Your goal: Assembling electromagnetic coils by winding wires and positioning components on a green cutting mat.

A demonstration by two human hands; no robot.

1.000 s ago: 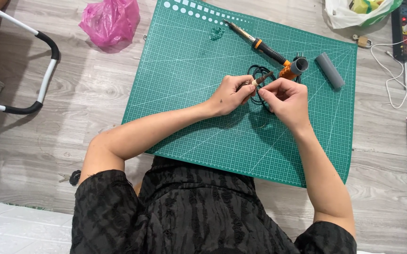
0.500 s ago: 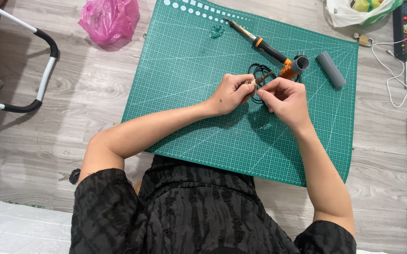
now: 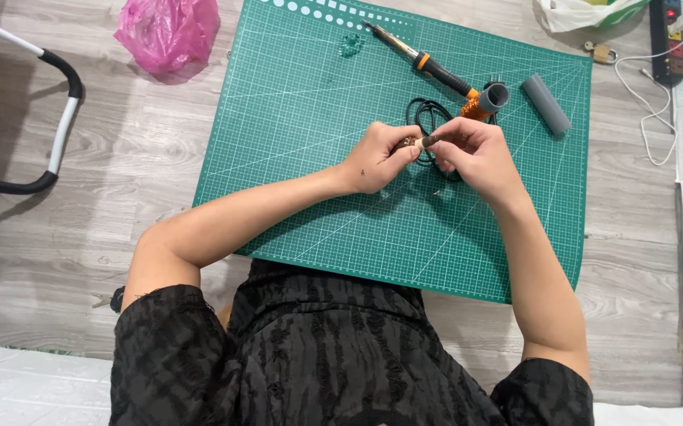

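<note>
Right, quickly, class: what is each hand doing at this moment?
Left hand: closed, pinching one end of a small dark piece.
Right hand: closed, pinching its other end, above the green mat.

Over a green cutting mat (image 3: 318, 158) on the wooden floor (image 3: 120, 181), the left hand (image 3: 379, 156) and right hand (image 3: 474, 150) pinch a small dark cable end (image 3: 428, 141) between them. A soldering iron (image 3: 428, 63) and grey tube (image 3: 546, 104) lie beyond.

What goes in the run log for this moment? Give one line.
left hand: pinching small brown piece | right hand: pinching it too | under: green cutting mat | near: soldering iron, grey tube
</note>
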